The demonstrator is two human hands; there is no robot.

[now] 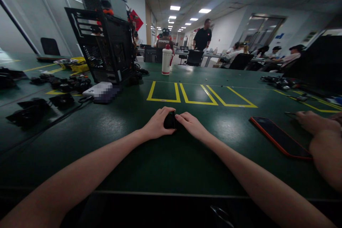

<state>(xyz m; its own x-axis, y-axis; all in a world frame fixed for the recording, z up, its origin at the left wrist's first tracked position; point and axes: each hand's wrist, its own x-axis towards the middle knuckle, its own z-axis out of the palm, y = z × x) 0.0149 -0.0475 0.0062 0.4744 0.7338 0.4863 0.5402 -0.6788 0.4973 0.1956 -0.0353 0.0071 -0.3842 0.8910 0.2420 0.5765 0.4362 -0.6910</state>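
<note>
A small black block-shaped object (169, 121) is held low over the green table, near the middle of the view. My left hand (159, 124) curls round it from the left, thumb below and fingers above. From the right, my right hand (191, 123) meets its edge with closed fingertips. The palms partly cover the object, and its exact kind is too dark to make out.
Beyond my hands, yellow tape outlines (164, 100) mark the table (171, 164). A black computer case (114, 50), white bottle (166, 62) and white device (97, 89) stand around; black parts (34, 112) lie left. Rightward are an orange-edged phone (280, 139) and a co-worker's hand (315, 123).
</note>
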